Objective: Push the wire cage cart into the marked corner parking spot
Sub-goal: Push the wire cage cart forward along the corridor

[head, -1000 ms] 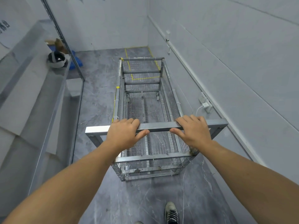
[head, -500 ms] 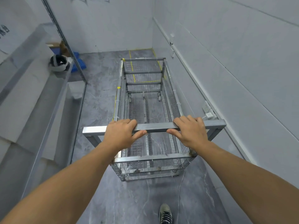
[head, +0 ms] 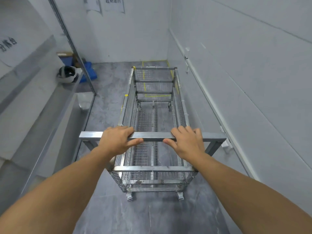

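A long wire cage cart (head: 154, 180) on casters stands lengthwise ahead of me on the grey floor, close to the right wall. Its flat metal handle bar (head: 152, 137) runs across its near end. My left hand (head: 117, 140) grips the bar left of centre, and my right hand (head: 187, 141) grips it right of centre, fingers over the top and thumbs underneath. Yellow tape lines (head: 144, 76) mark a rectangle on the floor in the far right corner. The cart's far end stands over the near part of that marking.
The right wall (head: 253, 81) runs close alongside the cart, with a white plug (head: 225, 146) low on it near the handle's right end. On the left a grey ledge (head: 42, 107) carries a helmet (head: 67, 74). A blue crate (head: 89, 71) lies behind a slanted metal post (head: 74, 48).
The cart has rolled forward toward the far corner, its front end now over the yellow lines. Both hands kept their grip on the bar, and I have stepped forward with it.
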A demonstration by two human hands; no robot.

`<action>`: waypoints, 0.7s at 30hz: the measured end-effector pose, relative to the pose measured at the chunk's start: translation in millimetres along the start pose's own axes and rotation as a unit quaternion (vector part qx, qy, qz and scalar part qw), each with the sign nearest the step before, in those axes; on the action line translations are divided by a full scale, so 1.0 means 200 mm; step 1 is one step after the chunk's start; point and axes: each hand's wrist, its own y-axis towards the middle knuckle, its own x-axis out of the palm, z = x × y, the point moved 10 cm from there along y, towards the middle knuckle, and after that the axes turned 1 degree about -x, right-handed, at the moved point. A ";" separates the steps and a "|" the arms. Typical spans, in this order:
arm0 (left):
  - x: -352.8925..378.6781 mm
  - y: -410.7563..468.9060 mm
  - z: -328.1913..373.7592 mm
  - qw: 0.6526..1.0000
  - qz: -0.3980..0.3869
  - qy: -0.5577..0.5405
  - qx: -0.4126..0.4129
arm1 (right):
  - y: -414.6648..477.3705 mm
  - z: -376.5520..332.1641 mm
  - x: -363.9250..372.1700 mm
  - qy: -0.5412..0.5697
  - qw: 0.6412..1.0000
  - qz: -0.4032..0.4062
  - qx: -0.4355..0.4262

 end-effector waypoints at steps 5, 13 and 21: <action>0.06 0.25 -0.10 1.000 0.011 -0.004 0.005 | 0.25 0.07 0.02 -0.003 1.000 0.021 0.003; 0.14 0.71 -0.27 0.999 0.019 -0.006 0.033 | 0.72 0.21 0.09 -0.035 0.998 0.057 0.017; 0.22 1.17 -0.49 0.999 -0.012 0.002 0.032 | 1.20 0.28 0.12 -0.024 0.993 0.113 0.015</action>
